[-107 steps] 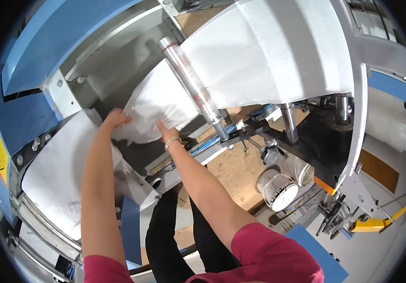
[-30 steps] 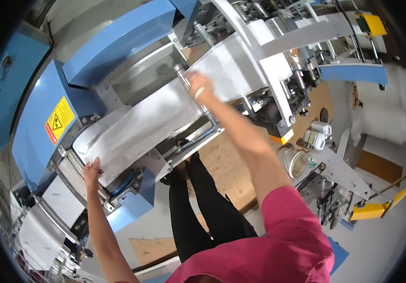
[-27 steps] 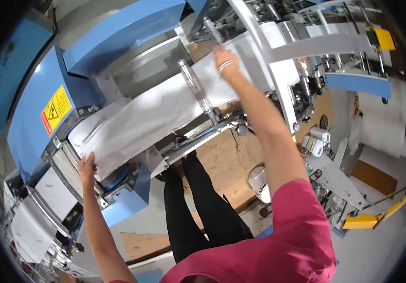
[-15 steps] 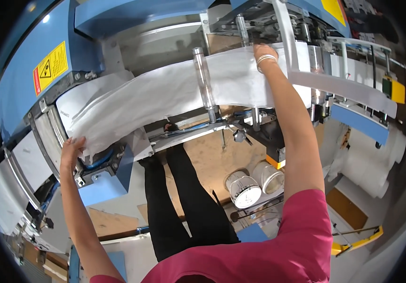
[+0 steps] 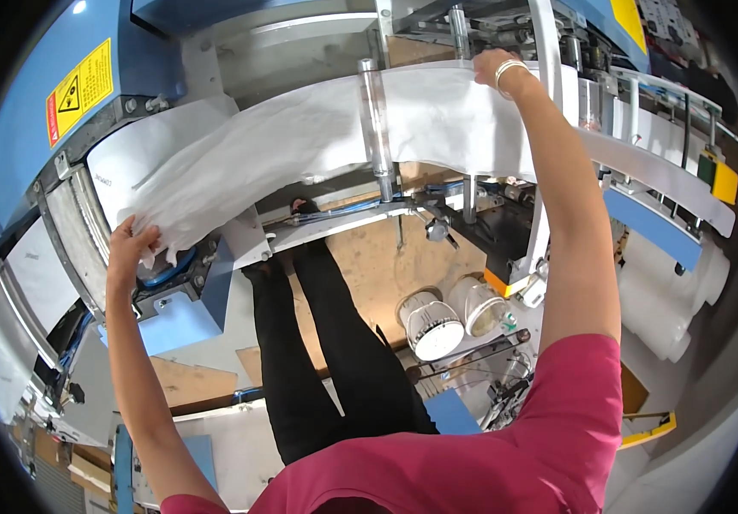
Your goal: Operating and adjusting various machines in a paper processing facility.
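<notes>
A long, thin, wrinkled white sheet (image 5: 300, 120) stretches across the machine, passing behind an upright shiny metal roller (image 5: 375, 120). At its near left corner, my left hand (image 5: 132, 248) pinches the crumpled edge between thumb and fingers. My right hand (image 5: 496, 67), with pale bands at the wrist, reaches over the sheet's far edge on the right; its fingers are curled there, and their tips are partly hidden. Smoother white material with faint print (image 5: 142, 150) lies under the sheet at the left, beside a metal roller (image 5: 86, 210).
Blue machine housing (image 5: 22, 128) with a yellow warning label (image 5: 82, 90) rises at the left. A pale curved guard bar (image 5: 660, 176) runs off to the right. Below stand two white buckets (image 5: 433, 330) and a wooden board (image 5: 360, 278). White rolls (image 5: 673, 295) lie at the right.
My right hand has shifted slightly right and farther away along the sheet's far edge. The left hand stays at the near left corner. The whole view has shifted slightly.
</notes>
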Demonstrator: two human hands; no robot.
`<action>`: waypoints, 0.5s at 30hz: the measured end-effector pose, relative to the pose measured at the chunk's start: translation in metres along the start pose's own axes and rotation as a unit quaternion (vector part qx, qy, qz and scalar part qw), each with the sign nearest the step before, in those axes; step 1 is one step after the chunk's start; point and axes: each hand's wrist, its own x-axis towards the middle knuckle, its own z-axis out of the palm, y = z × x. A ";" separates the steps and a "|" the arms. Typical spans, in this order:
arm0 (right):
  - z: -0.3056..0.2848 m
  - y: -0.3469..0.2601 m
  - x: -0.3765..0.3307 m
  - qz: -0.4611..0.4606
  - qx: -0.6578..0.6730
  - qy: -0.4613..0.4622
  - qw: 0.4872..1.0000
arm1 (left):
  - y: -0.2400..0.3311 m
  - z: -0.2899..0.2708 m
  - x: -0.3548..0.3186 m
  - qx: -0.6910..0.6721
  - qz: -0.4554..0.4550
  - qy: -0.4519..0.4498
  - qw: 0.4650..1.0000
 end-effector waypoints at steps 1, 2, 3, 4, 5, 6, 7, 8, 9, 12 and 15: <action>0.000 0.001 0.000 -0.009 -0.002 0.016 1.000 | 0.004 -0.003 0.001 -0.010 0.003 0.016 1.000; 0.000 0.003 0.001 -0.019 -0.005 0.031 0.999 | 0.004 -0.008 0.004 -0.020 0.005 0.033 0.999; 0.001 0.007 0.004 -0.021 0.015 0.017 1.000 | 0.010 -0.006 0.005 -0.071 0.029 0.047 0.996; 0.002 0.011 0.004 -0.020 0.012 0.018 1.000 | 0.014 0.001 0.003 -0.021 0.011 0.035 0.999; 0.003 0.015 0.004 -0.025 0.042 0.031 0.998 | 0.019 0.009 -0.001 0.028 -0.007 0.024 0.999; 0.002 0.016 0.004 -0.030 0.074 0.045 0.996 | 0.016 0.012 0.002 0.062 -0.011 0.020 0.998; 0.006 0.018 0.012 -0.027 0.048 0.024 0.998 | 0.015 0.009 0.005 0.060 -0.010 0.023 0.998; 0.006 0.022 0.015 -0.028 0.047 0.027 0.998 | 0.013 0.003 0.008 0.035 -0.008 0.035 0.999; 0.004 0.022 0.014 -0.030 0.086 0.047 0.995 | 0.015 0.000 0.008 0.010 -0.007 0.045 0.999; -0.006 0.019 0.009 -0.032 0.082 -0.001 0.996 | 0.021 0.006 0.002 0.046 -0.001 0.046 0.998; -0.006 0.017 0.015 -0.021 0.093 -0.036 0.995 | 0.018 0.007 0.007 0.023 0.028 0.120 0.992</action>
